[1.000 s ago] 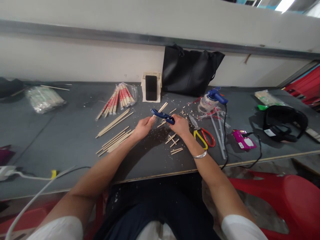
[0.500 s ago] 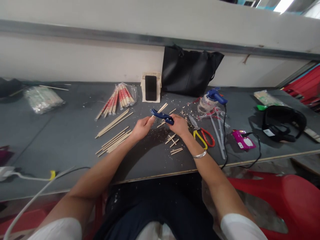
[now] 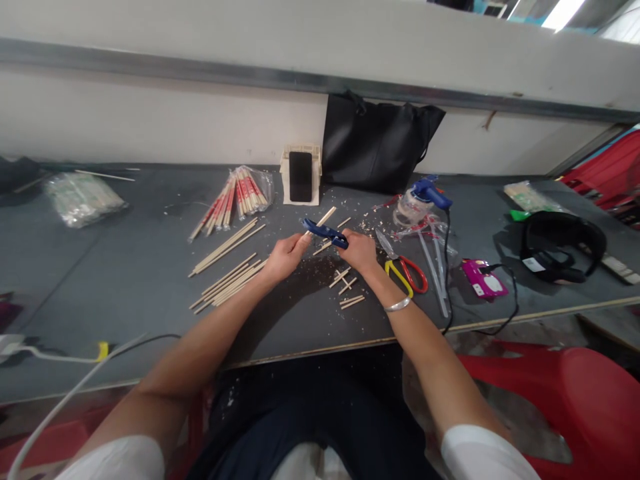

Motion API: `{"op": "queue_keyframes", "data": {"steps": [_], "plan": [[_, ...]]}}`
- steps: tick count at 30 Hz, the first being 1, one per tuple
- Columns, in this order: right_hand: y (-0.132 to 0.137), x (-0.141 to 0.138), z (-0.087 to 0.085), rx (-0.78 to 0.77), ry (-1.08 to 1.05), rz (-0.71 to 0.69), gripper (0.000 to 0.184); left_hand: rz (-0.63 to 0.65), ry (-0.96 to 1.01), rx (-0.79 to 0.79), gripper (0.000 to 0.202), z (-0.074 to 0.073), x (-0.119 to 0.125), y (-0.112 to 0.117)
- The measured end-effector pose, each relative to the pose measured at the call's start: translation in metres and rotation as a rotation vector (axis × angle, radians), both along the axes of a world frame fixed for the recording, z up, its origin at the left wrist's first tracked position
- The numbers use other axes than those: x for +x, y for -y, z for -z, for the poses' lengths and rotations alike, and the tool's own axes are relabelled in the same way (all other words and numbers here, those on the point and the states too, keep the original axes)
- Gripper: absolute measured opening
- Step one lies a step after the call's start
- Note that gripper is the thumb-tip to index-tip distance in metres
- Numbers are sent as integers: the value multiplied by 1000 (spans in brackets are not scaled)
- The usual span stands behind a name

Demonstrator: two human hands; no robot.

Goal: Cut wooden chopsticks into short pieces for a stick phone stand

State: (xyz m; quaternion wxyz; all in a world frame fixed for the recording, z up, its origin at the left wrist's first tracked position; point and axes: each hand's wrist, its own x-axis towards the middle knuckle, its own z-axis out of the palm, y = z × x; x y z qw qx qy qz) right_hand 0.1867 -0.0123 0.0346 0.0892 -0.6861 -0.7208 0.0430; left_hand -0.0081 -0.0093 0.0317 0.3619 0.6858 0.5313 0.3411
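My left hand (image 3: 286,257) is closed around a thin wooden chopstick (image 3: 327,215), whose far end sticks out up and to the right. My right hand (image 3: 359,251) grips the handles of a blue hand cutter (image 3: 323,231). The cutter's jaw end lies across the chopstick, close by my left fingertips; whether the blade bites into the wood I cannot tell. Under my right wrist lie short cut sticks (image 3: 352,302), some of them crossed. Longer bare chopsticks (image 3: 233,283) are laid out in rows beside my left forearm.
Red-wrapped chopsticks (image 3: 240,193) lie at the back. A phone (image 3: 301,177) leans before a black bag (image 3: 380,143). To the right are scissors (image 3: 406,270), a blue glue gun (image 3: 433,192), clear glue sticks (image 3: 434,273), a pink box (image 3: 484,279) and a black headset (image 3: 563,247). Wood chips litter the middle.
The view has shifted slightly. Both hands keep nearly the same place, with the cutter still across the chopstick; its handles look slightly differently angled.
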Motion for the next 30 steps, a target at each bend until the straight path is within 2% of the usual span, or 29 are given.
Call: {"op": "queue_keyframes", "data": {"steps": [7,12,21,30], "plan": [[0,0,-1,6,10,19,18,15,-27,8,48,-3,-2,1],[-1,1,-1,50,-17,-50,21,22,-28,17,48,-4,-2,1],[1,-1,-1,-17,23,24,17,12,-14,-16,46,-1,-1,0],[5,-1,0,40,-41,6,20,-9,0,-32,47,2,-1,-1]]}}
